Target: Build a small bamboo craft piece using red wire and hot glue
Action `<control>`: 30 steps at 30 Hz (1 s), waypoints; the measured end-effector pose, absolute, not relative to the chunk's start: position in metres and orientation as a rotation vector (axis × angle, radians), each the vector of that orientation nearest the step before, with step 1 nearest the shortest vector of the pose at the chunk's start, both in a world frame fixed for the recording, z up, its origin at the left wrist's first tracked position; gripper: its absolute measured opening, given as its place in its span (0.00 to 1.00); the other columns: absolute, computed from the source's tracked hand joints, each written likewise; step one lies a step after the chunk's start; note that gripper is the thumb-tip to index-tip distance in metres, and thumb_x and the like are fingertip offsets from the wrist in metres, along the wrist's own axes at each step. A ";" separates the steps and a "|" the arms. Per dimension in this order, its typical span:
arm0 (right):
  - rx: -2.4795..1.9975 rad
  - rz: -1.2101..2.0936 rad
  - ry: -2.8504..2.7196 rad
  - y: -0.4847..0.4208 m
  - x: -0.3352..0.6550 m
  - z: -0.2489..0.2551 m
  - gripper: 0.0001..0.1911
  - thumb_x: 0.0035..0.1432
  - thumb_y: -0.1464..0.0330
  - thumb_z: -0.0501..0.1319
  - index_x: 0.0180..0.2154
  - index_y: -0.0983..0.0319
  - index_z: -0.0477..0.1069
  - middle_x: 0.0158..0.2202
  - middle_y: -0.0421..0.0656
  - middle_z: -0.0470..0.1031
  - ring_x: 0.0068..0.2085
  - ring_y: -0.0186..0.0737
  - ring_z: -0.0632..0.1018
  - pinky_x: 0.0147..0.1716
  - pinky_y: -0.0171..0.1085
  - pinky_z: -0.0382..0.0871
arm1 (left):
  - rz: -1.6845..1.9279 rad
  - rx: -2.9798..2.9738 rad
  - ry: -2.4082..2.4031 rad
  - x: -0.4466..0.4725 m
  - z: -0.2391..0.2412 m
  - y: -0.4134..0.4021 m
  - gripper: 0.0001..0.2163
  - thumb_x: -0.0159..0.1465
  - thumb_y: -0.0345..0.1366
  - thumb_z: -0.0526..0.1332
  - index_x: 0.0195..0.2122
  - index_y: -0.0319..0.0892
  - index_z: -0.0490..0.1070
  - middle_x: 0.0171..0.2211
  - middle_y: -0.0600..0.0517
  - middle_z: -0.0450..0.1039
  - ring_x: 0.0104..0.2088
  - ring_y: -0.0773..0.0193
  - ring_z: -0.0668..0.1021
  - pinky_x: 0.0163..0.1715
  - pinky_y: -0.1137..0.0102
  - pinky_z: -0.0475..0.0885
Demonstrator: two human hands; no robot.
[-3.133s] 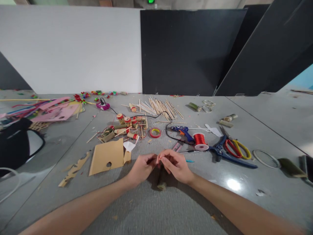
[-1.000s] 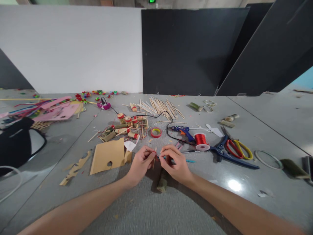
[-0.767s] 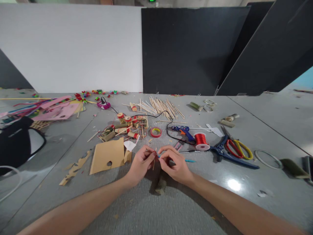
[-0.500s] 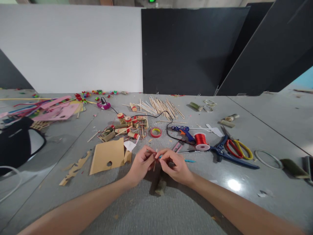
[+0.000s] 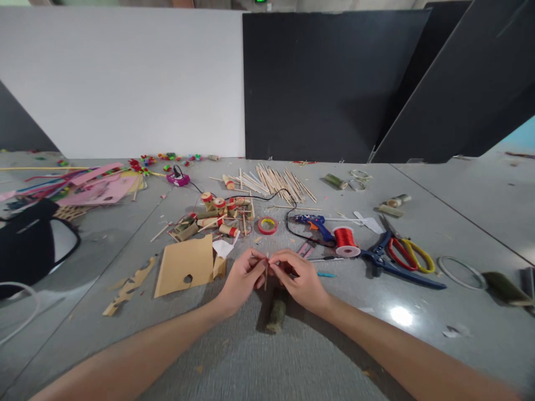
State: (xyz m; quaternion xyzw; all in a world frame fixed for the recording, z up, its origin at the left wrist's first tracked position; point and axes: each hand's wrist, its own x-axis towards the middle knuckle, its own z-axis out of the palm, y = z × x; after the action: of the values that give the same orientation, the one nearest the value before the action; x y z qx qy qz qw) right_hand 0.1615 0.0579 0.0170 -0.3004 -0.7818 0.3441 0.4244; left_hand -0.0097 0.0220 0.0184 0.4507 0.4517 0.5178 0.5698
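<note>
My left hand (image 5: 240, 278) and my right hand (image 5: 298, 278) meet fingertip to fingertip over the grey table (image 5: 292, 356). Both pinch a thin wooden stick (image 5: 266, 271) that stands nearly upright between them. A small bit of red shows at the fingertips on the stick; I cannot make out what it is. A short greenish bamboo piece (image 5: 276, 315) lies on the table just below the hands. A red wire spool (image 5: 346, 240) stands a little beyond my right hand.
Cardboard sheet (image 5: 184, 266) lies left of the hands. Beyond lie bamboo pieces with red bands (image 5: 215, 214), a tape ring (image 5: 267, 225), a blue glue gun (image 5: 314, 224), a stick pile (image 5: 276, 182), scissors (image 5: 401, 256). Pink paper scraps (image 5: 94, 189) and a black object (image 5: 29, 245) are far left.
Both hands have stayed together in the same spot. The upright stick became visible between the fingertips, and my right fingers have shifted slightly around it.
</note>
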 end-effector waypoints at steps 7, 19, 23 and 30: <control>-0.890 0.824 -1.893 0.060 0.162 0.009 0.08 0.66 0.64 0.62 0.46 0.56 0.75 0.39 0.43 0.81 0.33 0.39 0.80 0.36 0.38 0.75 | 1.221 1.061 1.044 -0.010 0.015 0.023 0.15 0.63 0.47 0.65 0.33 0.42 0.65 0.21 0.60 0.65 0.17 0.75 0.64 0.18 0.76 0.56; -0.848 0.743 -1.936 0.059 0.161 0.016 0.06 0.67 0.67 0.60 0.40 0.56 0.76 0.37 0.43 0.80 0.38 0.42 0.80 0.40 0.40 0.73 | 1.214 1.073 1.075 -0.009 0.015 0.023 0.15 0.64 0.47 0.64 0.33 0.42 0.64 0.21 0.60 0.67 0.17 0.75 0.64 0.19 0.76 0.57; -0.902 0.762 -1.873 0.056 0.160 0.012 0.04 0.64 0.66 0.63 0.41 0.58 0.74 0.36 0.42 0.80 0.34 0.39 0.80 0.36 0.37 0.74 | 1.215 1.080 1.089 -0.009 0.016 0.022 0.15 0.64 0.47 0.64 0.34 0.42 0.64 0.17 0.63 0.62 0.17 0.74 0.64 0.19 0.76 0.57; -0.883 0.804 -1.908 0.054 0.160 0.014 0.04 0.65 0.67 0.61 0.42 0.57 0.74 0.36 0.40 0.80 0.36 0.38 0.81 0.40 0.36 0.74 | 1.219 1.144 1.090 -0.008 0.015 0.021 0.12 0.66 0.45 0.61 0.36 0.42 0.64 0.17 0.63 0.62 0.17 0.72 0.65 0.20 0.76 0.60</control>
State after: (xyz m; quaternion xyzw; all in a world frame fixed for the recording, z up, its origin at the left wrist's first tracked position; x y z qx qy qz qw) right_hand 0.1600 0.0542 0.0137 -0.3540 -0.7651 0.3225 0.4305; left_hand -0.0082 0.0209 0.0150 0.4819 0.4590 0.5131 0.5421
